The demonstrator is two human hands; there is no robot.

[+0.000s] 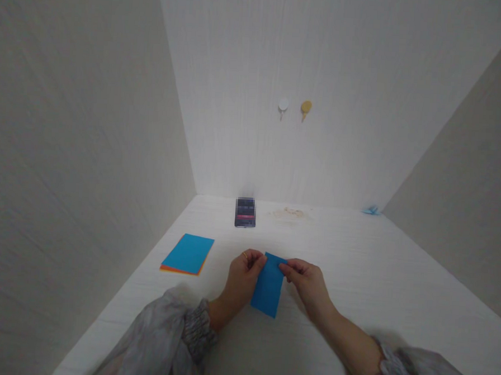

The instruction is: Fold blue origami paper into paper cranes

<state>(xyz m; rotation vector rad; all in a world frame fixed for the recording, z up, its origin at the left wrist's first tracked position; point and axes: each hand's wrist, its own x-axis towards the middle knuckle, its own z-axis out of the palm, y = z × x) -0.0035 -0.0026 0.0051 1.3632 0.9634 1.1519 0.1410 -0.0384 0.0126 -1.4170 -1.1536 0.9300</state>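
A narrow blue sheet of paper (267, 286), seemingly folded to a rectangle, is held tilted above the white table between both hands. My left hand (245, 274), with a ring on one finger, pinches its upper left edge between thumb and fingers. At the upper right corner, the thumb and fingertips of my right hand (306, 280) are closed on the same paper. The lower end of the sheet hangs free toward me. Whether it has more than one layer I cannot tell.
A stack of coloured paper (190, 254), blue on top with orange below, lies at left. A phone (245, 212) rests near the back wall. A folded blue paper piece (372, 210) sits in the far right corner. Two hooks, white (283, 105) and yellow (306, 107), are on the wall.
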